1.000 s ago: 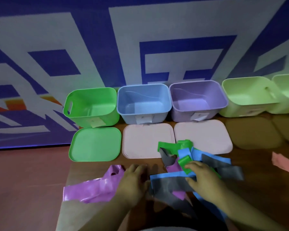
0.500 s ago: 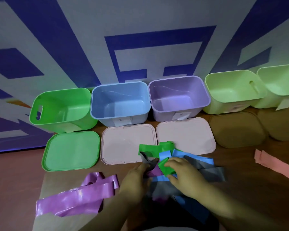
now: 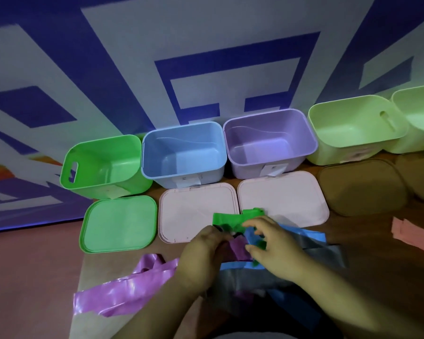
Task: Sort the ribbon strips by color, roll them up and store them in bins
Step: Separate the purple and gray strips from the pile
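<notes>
A tangled pile of ribbon strips lies on the table in front of me: green (image 3: pixel 227 220), blue (image 3: pixel 309 234), grey (image 3: pixel 328 250) and purple (image 3: pixel 239 249). My left hand (image 3: pixel 201 255) grips the purple strip in the pile. My right hand (image 3: pixel 274 248) pinches a green strip between thumb and fingers. A separate purple ribbon (image 3: pixel 125 287) lies flat at the left. Empty bins stand in a row at the back: green (image 3: pixel 103 165), blue (image 3: pixel 184 155), lilac (image 3: pixel 269 143) and pale green (image 3: pixel 353 128).
Lids lie in front of the bins: a green lid (image 3: pixel 120 223), two pink lids (image 3: pixel 189 211) (image 3: pixel 284 199) and a brown lid (image 3: pixel 362 187). A pink ribbon (image 3: pixel 414 236) lies at the right edge. A further pale green bin (image 3: pixel 419 113) stands far right.
Both hands moved forward into the pile. My left hand left the table and took hold of the purple strip; my right hand lifted the green strip slightly. The camera shifted.
</notes>
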### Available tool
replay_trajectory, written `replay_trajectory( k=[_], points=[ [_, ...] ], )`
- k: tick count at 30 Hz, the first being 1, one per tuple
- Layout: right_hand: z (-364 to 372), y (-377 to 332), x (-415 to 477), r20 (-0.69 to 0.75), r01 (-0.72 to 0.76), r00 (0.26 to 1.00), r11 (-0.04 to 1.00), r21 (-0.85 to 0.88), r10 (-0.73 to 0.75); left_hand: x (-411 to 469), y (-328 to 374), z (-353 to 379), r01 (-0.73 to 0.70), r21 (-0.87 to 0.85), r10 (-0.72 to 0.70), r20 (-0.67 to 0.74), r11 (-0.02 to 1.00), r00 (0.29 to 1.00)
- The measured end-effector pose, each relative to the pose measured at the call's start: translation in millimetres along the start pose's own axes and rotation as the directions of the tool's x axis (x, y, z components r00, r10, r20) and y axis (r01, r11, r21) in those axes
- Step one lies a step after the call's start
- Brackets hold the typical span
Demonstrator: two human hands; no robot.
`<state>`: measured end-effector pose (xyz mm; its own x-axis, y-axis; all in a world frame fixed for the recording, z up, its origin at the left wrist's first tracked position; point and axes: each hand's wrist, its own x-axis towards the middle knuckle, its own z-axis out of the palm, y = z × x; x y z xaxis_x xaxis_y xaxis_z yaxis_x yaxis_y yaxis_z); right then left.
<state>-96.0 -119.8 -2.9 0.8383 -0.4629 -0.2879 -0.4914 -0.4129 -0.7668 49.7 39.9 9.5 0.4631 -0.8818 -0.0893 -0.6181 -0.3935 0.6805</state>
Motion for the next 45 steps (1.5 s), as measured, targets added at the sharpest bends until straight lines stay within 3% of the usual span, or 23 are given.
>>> replay_trajectory(
  k=[5, 10, 17, 24, 28, 36, 45],
  points=[
    [-5.7, -33.8, 4.0, 0.152, 0.001, 0.988, 0.991, 0.133, -0.022, -6.2, 26.2, -47.8, -0.117, 0.032, 0.119, -0.074, 0.993, 0.99],
    [2.0, -59.9, 6.8, 0.214, 0.022, 0.974, 0.971, 0.24, -0.075, -20.7, 36.0, -82.3, -0.096, 0.074, 0.111, -0.24, 0.993, 0.964],
    [23.3, -84.3, 4.8, 0.26, 0.036, 0.949, 0.879, 0.476, -0.18, -50.9, 31.5, -109.7, 0.046, -0.07, -0.069, -0.367, 0.996, 0.928],
    [49.1, -110.4, 7.8, 0.252, 0.099, 0.939, 0.888, 0.449, -0.232, -86.3, 4.9, -138.4, 0.148, -0.2, -0.227, -0.469, 0.969, 0.853],
    [63.3, -128.7, 6.7, 0.264, 0.178, 0.928, 0.934, 0.311, -0.265, -113.0, -28.3, -146.1, 0.247, -0.258, -0.348, -0.506, 0.934, 0.789],
    [109.0, -159.2, 10.7, 0.536, 0.149, 0.808, 0.965, 0.218, -0.245, -158.3, -93.7, -154.6, 0.355, -0.503, -0.594, -0.465, 0.788, 0.656],
    [174.5, -177.0, 24.9, 0.594, 0.175, 0.782, 0.981, 0.084, -0.19, -190.0, -167.5, -165.3, 0.433, -0.574, -0.703, -0.415, 0.695, 0.578]
  ],
)
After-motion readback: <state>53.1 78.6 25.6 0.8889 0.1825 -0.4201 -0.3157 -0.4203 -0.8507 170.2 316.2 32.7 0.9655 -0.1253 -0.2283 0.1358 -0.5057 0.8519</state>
